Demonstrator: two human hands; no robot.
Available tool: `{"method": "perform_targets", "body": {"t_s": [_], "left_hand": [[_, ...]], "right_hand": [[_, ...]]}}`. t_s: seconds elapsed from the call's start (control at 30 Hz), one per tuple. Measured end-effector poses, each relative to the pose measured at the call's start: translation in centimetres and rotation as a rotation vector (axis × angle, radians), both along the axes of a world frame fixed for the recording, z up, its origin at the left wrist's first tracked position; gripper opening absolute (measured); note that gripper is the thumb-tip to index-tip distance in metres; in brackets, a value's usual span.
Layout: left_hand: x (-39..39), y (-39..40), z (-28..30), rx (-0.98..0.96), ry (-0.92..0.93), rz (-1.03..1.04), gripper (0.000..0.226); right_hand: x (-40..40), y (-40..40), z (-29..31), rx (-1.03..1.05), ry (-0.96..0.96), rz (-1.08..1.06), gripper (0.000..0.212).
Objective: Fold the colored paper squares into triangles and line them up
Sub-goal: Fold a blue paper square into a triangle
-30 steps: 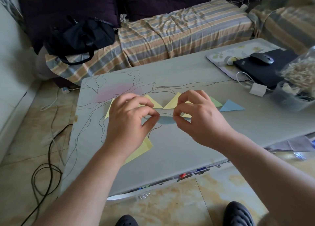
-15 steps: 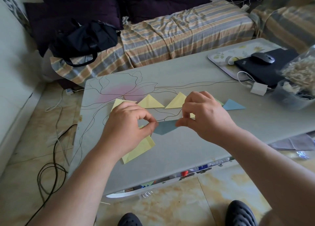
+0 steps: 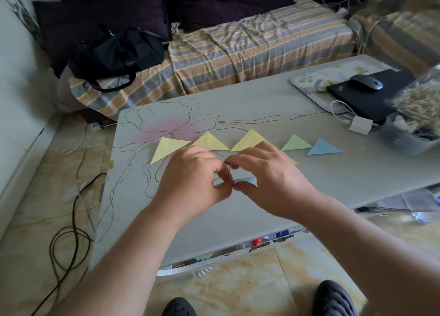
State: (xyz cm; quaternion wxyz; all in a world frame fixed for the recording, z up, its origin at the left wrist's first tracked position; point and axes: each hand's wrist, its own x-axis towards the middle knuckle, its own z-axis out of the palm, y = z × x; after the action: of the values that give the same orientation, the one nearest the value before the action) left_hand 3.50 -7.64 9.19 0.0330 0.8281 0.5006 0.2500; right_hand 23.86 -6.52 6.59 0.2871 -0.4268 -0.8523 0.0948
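A row of folded triangles lies across the grey table (image 3: pixel 297 196): three yellow triangles (image 3: pixel 210 142), then a green triangle (image 3: pixel 296 143) and a blue triangle (image 3: pixel 323 147) at the right end. In front of the row, my left hand (image 3: pixel 192 180) and my right hand (image 3: pixel 271 180) meet over a small blue paper (image 3: pixel 248 179). Thumb and fingertips of both hands pinch it, and only a sliver of blue shows between them. The hands are blurred. A yellow corner (image 3: pixel 291 159) pokes out behind my right hand.
At the table's far right stand a tray (image 3: pixel 307 77), a black laptop (image 3: pixel 362 99) with a mouse (image 3: pixel 366 82), a white charger (image 3: pixel 360 125) and a plastic tub (image 3: pixel 404 134). A striped sofa with a black bag (image 3: pixel 116 53) is behind the table. Cables lie on the floor at left.
My hands have come closer together over the blue paper, which now shows much less. My right hand has shifted left, uncovering the green triangle.
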Motion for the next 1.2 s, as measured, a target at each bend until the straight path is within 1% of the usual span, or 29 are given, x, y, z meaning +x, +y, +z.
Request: {"method": "perform_targets", "body": {"t_s": [0.07, 0.1, 0.2, 0.27, 0.3, 0.37, 0.43, 0.47, 0.53, 0.57, 0.6, 0.67, 0.7, 0.77, 0.8, 0.83, 0.9, 0.97, 1.1, 1.2], "left_hand": [[0.5, 0.0, -0.1, -0.057, -0.109, -0.004, 0.012], [0.4, 0.0, -0.1, -0.115, -0.21, 0.017, 0.016], [0.1, -0.1, 0.3, -0.297, -0.55, 0.068, 0.029], [-0.2, 0.1, 0.1, -0.336, -0.693, 0.117, 0.043], [-0.3, 0.3, -0.2, -0.35, -0.75, 0.159, 0.048], [-0.3, 0.7, -0.4, -0.439, -0.915, 0.266, 0.047], [-0.2, 0.9, 0.1, -0.647, -1.093, 0.351, 0.04], [-0.1, 0.8, 0.4, -0.788, -1.178, 0.368, 0.035], [0.1, 0.7, 0.8, -1.041, -1.292, 0.363, 0.036], [0.2, 0.6, 0.9, -1.112, -1.316, 0.344, 0.037], [0.3, 0.6, 1.0, -1.147, -1.32, 0.313, 0.032], [0.3, 0.7, 1.3, -1.139, -1.29, 0.238, 0.015], [0.3, 0.7, 1.3, -1.123, -1.275, 0.204, 0.012], [0.1, 0.8, 1.2, -1.095, -1.265, 0.172, 0.01], [0.1, 0.7, 1.2, -1.076, -1.27, 0.166, 0.011], [0.0, 0.7, 1.0, -1.046, -1.276, 0.171, 0.018], [0.0, 0.7, 1.0, -0.981, -1.289, 0.196, 0.019], [0.0, 0.7, 0.9, -0.935, -1.313, 0.217, 0.018], [0.0, 0.7, 1.2, -0.912, -1.352, 0.223, 0.017], [0.0, 0.6, 1.4, -0.906, -1.385, 0.205, 0.023]], "right_hand": [[-0.4, 0.0, 0.2, 0.002, 0.065, -0.002, 0.028], [-0.3, 0.1, 0.6, -0.034, 0.133, -0.035, 0.027], [0.4, 0.6, 1.6, -0.281, 0.411, -0.166, 0.031], [0.8, 0.7, 1.7, -0.428, 0.577, -0.207, 0.028], [0.8, 0.6, 1.8, -0.474, 0.642, -0.21, 0.026], [0.8, 0.4, 1.9, -0.525, 0.763, -0.153, 0.029], [0.8, 0.4, 1.8, -0.534, 0.857, -0.056, 0.039], [0.8, 0.5, 1.7, -0.526, 0.864, -0.026, 0.045], [0.8, 0.7, 1.3, -0.508, 0.825, -0.003, 0.05], [0.8, 0.7, 1.2, -0.504, 0.802, 0.003, 0.051], [0.8, 0.7, 1.1, -0.508, 0.789, 0.016, 0.052], [0.8, 0.6, 1.1, -0.55, 0.804, 0.065, 0.05], [0.7, 0.5, 1.3, -0.576, 0.806, 0.082, 0.047], [0.7, 0.4, 1.5, -0.595, 0.748, 0.06, 0.046], [0.7, 0.3, 1.5, -0.59, 0.693, 0.016, 0.048], [0.6, 0.3, 1.6, -0.575, 0.636, -0.034, 0.05], [0.6, 0.2, 1.6, -0.551, 0.557, -0.097, 0.051], [0.4, 0.2, 1.6, -0.551, 0.557, -0.094, 0.046], [0.0, 0.0, 1.5, -0.544, 0.594, -0.088, 0.034], [0.0, 0.1, 1.6, -0.535, 0.606, -0.098, 0.034]]}}
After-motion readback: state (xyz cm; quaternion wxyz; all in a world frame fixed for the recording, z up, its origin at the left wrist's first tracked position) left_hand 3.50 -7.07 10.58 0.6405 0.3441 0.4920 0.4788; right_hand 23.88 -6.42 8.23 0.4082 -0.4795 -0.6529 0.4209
